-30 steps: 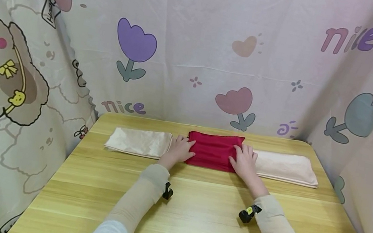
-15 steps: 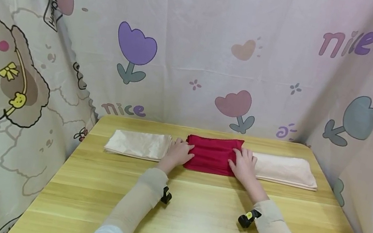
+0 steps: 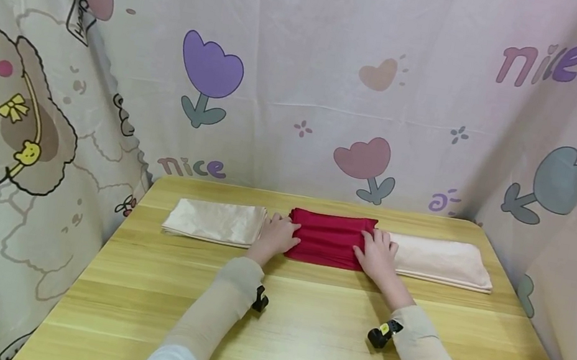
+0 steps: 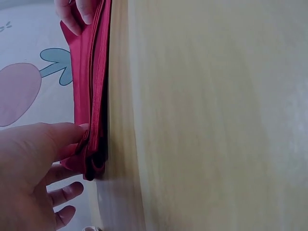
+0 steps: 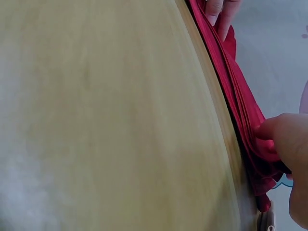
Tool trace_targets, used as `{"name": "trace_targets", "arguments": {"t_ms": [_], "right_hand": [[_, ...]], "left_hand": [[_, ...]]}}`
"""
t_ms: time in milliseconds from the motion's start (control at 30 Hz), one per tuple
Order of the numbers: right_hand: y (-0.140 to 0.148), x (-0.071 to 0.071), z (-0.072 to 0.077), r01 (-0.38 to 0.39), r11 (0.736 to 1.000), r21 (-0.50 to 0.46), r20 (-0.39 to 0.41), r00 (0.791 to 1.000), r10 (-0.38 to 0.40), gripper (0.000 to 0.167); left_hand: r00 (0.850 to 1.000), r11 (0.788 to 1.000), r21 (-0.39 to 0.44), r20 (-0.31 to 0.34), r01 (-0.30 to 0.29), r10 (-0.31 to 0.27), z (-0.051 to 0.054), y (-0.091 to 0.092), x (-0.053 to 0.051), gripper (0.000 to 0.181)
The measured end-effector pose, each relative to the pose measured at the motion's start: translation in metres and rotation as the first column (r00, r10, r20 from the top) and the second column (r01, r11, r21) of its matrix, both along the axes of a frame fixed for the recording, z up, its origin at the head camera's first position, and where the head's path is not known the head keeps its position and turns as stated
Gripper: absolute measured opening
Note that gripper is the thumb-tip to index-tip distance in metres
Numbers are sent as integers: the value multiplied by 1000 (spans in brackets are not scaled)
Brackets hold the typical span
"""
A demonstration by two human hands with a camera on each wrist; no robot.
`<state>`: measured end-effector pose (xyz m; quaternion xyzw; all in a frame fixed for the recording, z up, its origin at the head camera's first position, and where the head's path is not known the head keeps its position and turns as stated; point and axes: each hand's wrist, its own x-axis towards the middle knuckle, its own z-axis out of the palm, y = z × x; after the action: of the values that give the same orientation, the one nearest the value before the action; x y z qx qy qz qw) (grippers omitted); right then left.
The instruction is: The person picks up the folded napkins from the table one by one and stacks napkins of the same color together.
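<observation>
A folded red satiny cloth (image 3: 330, 240) lies near the back edge of the wooden table, between two pale folded cloths. At its left end is my left hand (image 3: 276, 238); in the left wrist view the thumb (image 4: 70, 134) and forefinger pinch that end, while the other fingers stay off it. My right hand (image 3: 380, 254) grips the right end, its thumb (image 5: 269, 129) pressing on the layered folds in the right wrist view. The fingers behind that end are mostly hidden. Several stacked layers show along the cloth's near edge.
A cream folded cloth (image 3: 216, 221) lies to the left, a pale pink one (image 3: 440, 261) to the right, both close to my hands. Behind the table (image 3: 309, 334) hangs a printed curtain (image 3: 295, 68), which also runs along both sides.
The red cloth's far edge, with its raised right corner, has come down and slightly nearer. Both hands keep hold of its ends and hardly move. The head view shifts a little.
</observation>
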<state>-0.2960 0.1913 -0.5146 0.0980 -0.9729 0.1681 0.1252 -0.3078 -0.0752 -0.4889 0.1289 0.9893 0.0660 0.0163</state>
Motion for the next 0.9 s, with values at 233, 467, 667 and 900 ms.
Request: {"name": "trace_targets", "arguments": {"t_ms": [233, 467, 667, 900], "right_hand": [[1, -3, -3, 18, 999, 29, 63, 998, -20, 53], [2, -6, -6, 24, 998, 66, 117, 993, -32, 59], [2, -4, -5, 27, 998, 58, 138, 990, -34, 65], [8, -4, -11, 27, 994, 109, 115, 993, -40, 70]], "left_hand": [[1000, 1000, 0, 22, -18, 18, -2, 0, 0, 47], [999, 999, 25, 22, -34, 34, -3, -1, -1, 47], [998, 998, 35, 40, -55, 54, -4, 0, 0, 48], [991, 993, 32, 72, -111, 109, -6, 0, 1, 54]]}}
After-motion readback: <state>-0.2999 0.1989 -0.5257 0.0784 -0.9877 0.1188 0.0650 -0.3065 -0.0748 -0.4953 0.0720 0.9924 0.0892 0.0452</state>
